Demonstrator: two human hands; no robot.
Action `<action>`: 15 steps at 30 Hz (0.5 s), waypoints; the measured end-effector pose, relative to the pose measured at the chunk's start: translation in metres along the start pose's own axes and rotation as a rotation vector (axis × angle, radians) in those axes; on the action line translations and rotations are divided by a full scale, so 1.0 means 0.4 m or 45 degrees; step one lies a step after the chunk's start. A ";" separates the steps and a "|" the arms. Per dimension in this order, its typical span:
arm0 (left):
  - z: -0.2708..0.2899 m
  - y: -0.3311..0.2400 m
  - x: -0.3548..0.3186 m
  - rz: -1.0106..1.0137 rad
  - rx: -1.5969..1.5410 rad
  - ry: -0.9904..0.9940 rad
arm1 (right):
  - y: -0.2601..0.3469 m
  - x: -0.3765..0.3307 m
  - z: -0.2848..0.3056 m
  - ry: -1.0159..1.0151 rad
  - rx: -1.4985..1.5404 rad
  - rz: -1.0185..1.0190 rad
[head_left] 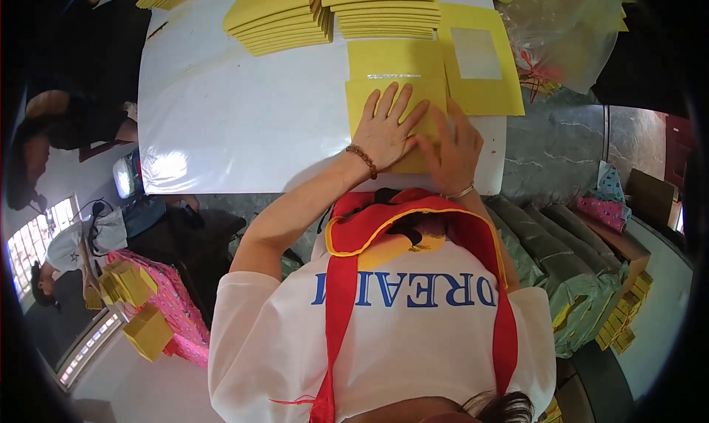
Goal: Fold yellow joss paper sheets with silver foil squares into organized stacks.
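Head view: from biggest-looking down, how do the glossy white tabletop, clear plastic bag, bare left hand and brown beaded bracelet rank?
1. White tabletop
2. Clear plastic bag
3. Left hand
4. Beaded bracelet

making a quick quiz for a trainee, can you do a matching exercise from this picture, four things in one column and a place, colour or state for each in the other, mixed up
Things:
1. left hand
2. beaded bracelet
3. plastic bag
4. apron

Places, colours, states:
A. red with yellow edging
B. flat on yellow paper, fingers spread
C. clear, at the upper right of the white table
D. brown

Pairs: 1-B, 2-D, 3-C, 4-A
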State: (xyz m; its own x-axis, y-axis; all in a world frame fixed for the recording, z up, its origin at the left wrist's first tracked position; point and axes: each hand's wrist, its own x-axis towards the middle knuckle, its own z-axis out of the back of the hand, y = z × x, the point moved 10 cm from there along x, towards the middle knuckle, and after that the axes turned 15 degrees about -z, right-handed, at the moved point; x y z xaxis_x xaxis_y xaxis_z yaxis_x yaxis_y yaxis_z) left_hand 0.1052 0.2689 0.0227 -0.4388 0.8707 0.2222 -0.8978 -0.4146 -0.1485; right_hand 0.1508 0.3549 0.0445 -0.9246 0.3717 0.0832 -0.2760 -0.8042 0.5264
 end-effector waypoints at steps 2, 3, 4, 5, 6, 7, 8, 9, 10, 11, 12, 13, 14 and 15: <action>0.003 -0.004 0.004 -0.002 0.002 0.008 | 0.019 -0.042 -0.025 0.022 -0.061 0.192; 0.008 -0.010 0.007 -0.008 -0.005 0.002 | 0.025 -0.066 -0.057 0.073 -0.130 0.282; 0.012 -0.006 0.006 -0.004 -0.004 -0.003 | 0.035 -0.086 -0.090 0.126 -0.193 0.383; 0.016 0.005 0.004 0.002 0.007 -0.005 | 0.030 -0.092 -0.101 0.124 -0.186 0.394; 0.027 0.028 -0.003 0.054 -0.301 -0.140 | 0.008 -0.090 -0.123 0.157 -0.305 0.349; 0.034 0.052 -0.015 0.105 -0.607 -0.275 | -0.001 -0.088 -0.139 0.191 -0.421 0.305; 0.027 0.064 -0.028 0.112 -0.594 -0.275 | 0.005 -0.092 -0.138 0.189 -0.411 0.315; 0.013 0.100 -0.056 0.219 -1.018 -0.480 | 0.016 -0.095 -0.130 0.174 -0.374 0.333; 0.005 0.128 -0.073 0.323 -1.447 -0.687 | 0.026 -0.094 -0.118 0.159 -0.341 0.347; 0.012 0.131 -0.078 0.341 -1.405 -0.760 | 0.033 -0.092 -0.111 0.157 -0.336 0.353; 0.012 0.133 -0.084 0.343 -1.398 -0.762 | 0.037 -0.091 -0.116 0.196 -0.374 0.354; 0.046 0.118 -0.071 0.242 -1.120 -0.715 | 0.034 -0.087 -0.116 0.223 -0.417 0.349; 0.075 0.096 -0.059 0.144 -0.843 -0.667 | 0.034 -0.086 -0.112 0.211 -0.418 0.348; 0.087 0.087 -0.057 0.133 -0.840 -0.671 | 0.032 -0.086 -0.115 0.220 -0.428 0.340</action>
State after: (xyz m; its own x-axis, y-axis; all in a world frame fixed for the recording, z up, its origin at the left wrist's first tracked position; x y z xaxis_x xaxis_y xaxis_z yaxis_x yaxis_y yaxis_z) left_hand 0.0827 0.2256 0.0461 -0.6249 0.5320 0.5714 -0.7181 -0.1045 -0.6880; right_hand 0.1670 0.3106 0.0094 -0.9972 0.0714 0.0215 -0.0657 -0.9777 0.1994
